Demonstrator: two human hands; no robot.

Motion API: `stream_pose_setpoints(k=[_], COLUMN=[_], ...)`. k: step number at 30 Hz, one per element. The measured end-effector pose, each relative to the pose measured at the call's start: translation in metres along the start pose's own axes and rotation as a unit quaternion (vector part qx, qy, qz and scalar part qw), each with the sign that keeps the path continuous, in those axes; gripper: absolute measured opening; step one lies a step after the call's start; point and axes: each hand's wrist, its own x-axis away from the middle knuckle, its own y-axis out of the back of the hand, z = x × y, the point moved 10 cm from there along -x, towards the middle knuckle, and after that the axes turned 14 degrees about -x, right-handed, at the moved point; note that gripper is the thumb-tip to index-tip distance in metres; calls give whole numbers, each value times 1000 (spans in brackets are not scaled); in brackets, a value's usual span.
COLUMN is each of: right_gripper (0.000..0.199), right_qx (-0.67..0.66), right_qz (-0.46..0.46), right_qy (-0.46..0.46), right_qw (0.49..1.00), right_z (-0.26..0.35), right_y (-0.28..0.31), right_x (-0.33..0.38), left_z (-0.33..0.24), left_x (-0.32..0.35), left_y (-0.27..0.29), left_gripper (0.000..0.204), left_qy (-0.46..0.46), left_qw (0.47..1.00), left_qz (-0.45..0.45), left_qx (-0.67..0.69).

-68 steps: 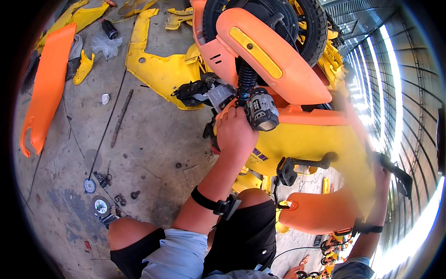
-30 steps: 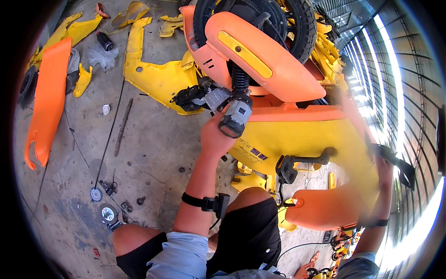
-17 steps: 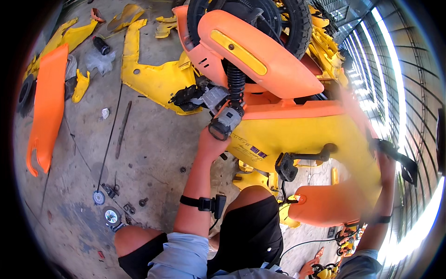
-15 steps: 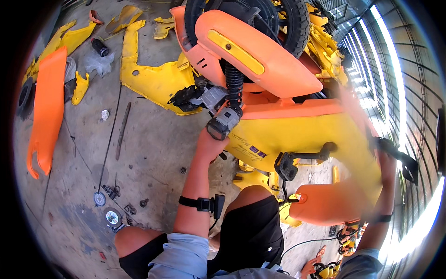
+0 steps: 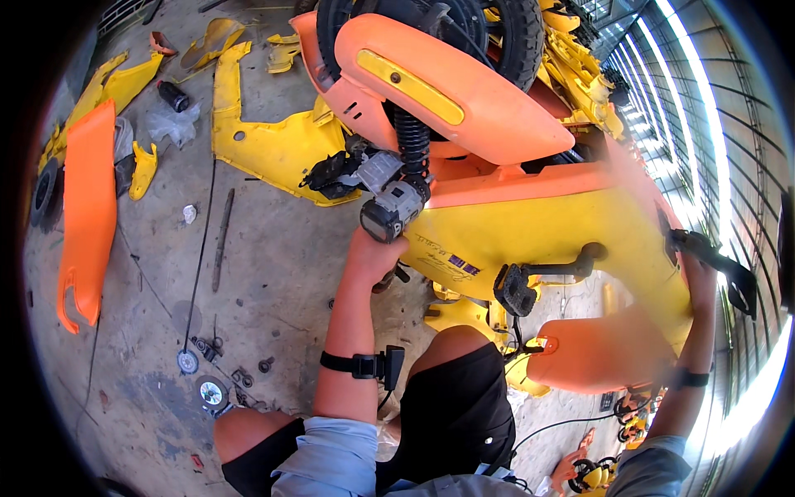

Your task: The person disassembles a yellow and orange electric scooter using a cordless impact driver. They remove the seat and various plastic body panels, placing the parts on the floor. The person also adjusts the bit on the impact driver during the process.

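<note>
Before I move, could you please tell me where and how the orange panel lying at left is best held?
Probably by both long edges near its middle, from above: the orange panel is long and narrow, lying on the floor, and its notched near end looks slimmer.

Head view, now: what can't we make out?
All in the head view:
Cordless power tool: working tip, hidden behind its own body.
Left hand: most fingers, hidden by the tool and the hand's own back.
Right hand: grip, partly covered by the black lever.
Wheel: top, cut off by the upper edge.
Lower-right orange panel: right end, blurred.
</note>
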Motion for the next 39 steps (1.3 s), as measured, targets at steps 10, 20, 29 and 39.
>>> stream_pose_setpoints(k=[10, 20, 29, 39], right_gripper=[28, 29, 31, 23], right_qx=[13, 44, 69, 18], right_qz=[33, 31, 10, 0], right_qy=[-40, -32, -41, -16], right_qw=[999, 998, 997, 1000], right_z=[-9, -19, -11, -33], right_y=[4, 9, 11, 24], right_x=[-1, -4, 0, -9], left_z=[-53, -68, 10, 50], left_x=[2, 10, -9, -6], left_y=[17, 33, 10, -23], left_gripper=[35, 36, 36, 34], left_qy=[16, 19, -15, 63], left_qw=[987, 961, 976, 828], left_qz=[21, -12, 89, 136], left_qx=[-159, -275, 198, 540])
